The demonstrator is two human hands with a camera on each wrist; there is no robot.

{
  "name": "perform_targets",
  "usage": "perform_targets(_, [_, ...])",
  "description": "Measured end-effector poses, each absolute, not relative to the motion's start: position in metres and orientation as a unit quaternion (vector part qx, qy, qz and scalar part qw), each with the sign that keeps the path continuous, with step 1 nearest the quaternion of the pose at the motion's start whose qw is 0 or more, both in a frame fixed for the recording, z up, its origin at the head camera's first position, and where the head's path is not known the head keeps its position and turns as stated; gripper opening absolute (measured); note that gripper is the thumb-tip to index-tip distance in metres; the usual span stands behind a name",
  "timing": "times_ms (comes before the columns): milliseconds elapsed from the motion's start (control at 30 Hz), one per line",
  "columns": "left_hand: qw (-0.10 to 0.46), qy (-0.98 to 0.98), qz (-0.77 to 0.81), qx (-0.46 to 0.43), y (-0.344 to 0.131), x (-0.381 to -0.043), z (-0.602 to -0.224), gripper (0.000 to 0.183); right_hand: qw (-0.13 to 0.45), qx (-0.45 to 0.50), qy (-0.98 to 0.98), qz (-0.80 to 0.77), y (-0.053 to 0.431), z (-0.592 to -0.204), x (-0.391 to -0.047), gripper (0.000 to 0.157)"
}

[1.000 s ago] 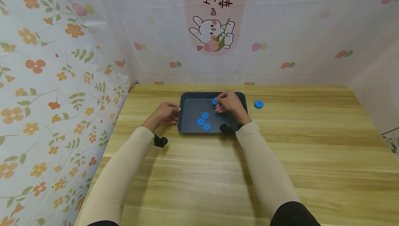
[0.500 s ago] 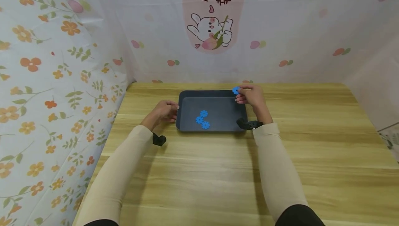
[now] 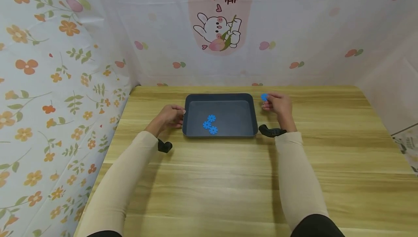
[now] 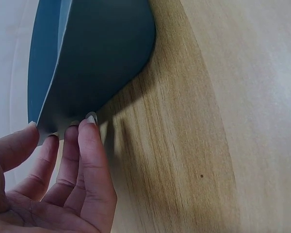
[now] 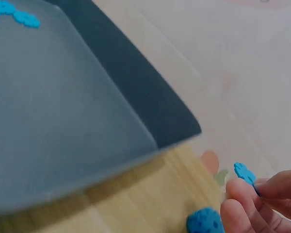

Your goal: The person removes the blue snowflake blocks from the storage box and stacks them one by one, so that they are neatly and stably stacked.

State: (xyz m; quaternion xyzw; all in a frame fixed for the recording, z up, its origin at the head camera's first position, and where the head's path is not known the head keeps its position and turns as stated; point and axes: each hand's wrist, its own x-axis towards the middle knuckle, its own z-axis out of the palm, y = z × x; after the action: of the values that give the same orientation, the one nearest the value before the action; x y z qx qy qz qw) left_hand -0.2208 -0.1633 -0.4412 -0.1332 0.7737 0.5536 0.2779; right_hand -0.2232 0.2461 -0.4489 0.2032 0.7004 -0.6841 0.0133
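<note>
A dark grey rectangular tray point(image 3: 233, 121) lies on the table. Three blue notched snowflake discs point(image 3: 207, 125) sit inside it, left of its middle and touching one another. At the tray's left end my left hand point(image 3: 169, 116) holds the edge; in the left wrist view the thumb meets the rim and the fingertips touch the outer wall point(image 4: 104, 53). Beyond the right end, my right hand point(image 3: 281, 104) pinches another blue snowflake disc point(image 5: 244, 172) between thumb and finger, above the table. Below that hand, a small blue stack of discs point(image 5: 203, 221) shows in the right wrist view, partly cut off.
The wooden table point(image 3: 209, 186) extends in front of the tray and to its right. A white printed cloth point(image 3: 156, 30) hangs behind the table, and a flowered one point(image 3: 42, 121) hangs at the left. Black wrist cameras point(image 3: 271, 131) sit below both hands.
My right hand has moved right, from above the tray to beyond its right end, still pinching the blue disc. My left hand stays at the tray's edge. The head view shifted slightly.
</note>
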Motion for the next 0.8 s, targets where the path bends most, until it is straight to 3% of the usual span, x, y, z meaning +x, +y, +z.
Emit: perform_targets(800, [0.276,0.772,0.554,-0.146,-0.163,-0.223,-0.443,0.028,0.04,0.243,0.733,-0.634,0.26,-0.47,-0.211,0.037])
